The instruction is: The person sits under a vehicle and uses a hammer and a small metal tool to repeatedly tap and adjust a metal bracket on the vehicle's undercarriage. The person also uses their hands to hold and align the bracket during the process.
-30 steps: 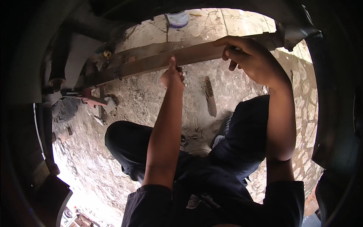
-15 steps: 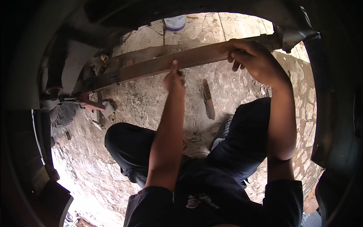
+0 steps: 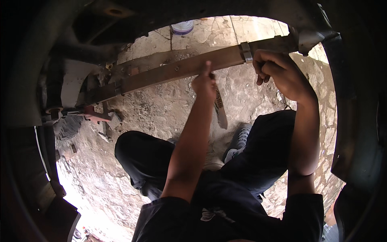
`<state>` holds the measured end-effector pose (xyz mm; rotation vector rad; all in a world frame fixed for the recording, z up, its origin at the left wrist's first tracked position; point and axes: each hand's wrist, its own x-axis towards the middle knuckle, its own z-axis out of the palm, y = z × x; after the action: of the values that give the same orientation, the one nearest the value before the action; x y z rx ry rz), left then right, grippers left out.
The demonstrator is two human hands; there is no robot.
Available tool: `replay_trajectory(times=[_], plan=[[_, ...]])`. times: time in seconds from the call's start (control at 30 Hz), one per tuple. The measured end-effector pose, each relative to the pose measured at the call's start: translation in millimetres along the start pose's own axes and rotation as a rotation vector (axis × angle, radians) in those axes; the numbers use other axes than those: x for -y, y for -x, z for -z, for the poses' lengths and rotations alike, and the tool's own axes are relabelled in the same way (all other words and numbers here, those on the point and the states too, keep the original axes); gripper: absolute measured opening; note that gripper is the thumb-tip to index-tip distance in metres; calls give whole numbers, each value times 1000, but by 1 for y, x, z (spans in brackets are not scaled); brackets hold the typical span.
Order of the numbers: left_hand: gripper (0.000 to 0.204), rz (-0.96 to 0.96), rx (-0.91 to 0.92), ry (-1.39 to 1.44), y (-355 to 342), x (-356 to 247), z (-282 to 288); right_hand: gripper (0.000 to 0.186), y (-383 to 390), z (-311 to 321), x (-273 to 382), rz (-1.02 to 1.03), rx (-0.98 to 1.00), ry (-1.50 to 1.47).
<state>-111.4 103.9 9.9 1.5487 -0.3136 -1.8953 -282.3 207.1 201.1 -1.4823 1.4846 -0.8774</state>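
A long brown leaf spring [image 3: 161,74] runs across in front of me under the vehicle, higher at its right end. My left hand [image 3: 204,84] is at its lower edge, the index finger stretched up against or just before the metal and the other fingers folded; I see nothing held in it. Beside the spring's right part is a metal clip [image 3: 246,52] wrapped round it. Just right of that clip hangs my right hand [image 3: 280,74], its fingers loosely bent and apart, with nothing visible in them. Whether it touches the spring is unclear.
A narrow brush-like tool [image 3: 221,115] lies on the rough ground [image 3: 153,109] between my feet. At the left are a red metal piece [image 3: 96,115] and a dark ribbed rubber part [image 3: 68,128]. A white and purple bucket [image 3: 182,27] stands beyond the spring. Dark vehicle body surrounds me.
My left hand has slid right along the spring. My right hand has drawn back right and slightly down from the spring, uncovering the metal clip.
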Motion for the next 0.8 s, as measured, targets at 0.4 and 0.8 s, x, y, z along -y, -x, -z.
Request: replay_trajectory(times=[0.4, 0.8], plan=[[31, 47, 267, 122, 7, 22, -24, 15, 3, 5, -4, 18, -121, -37], [28, -23, 61, 38, -7, -1, 3, 21, -1, -5, -8, 141, -122, -8]])
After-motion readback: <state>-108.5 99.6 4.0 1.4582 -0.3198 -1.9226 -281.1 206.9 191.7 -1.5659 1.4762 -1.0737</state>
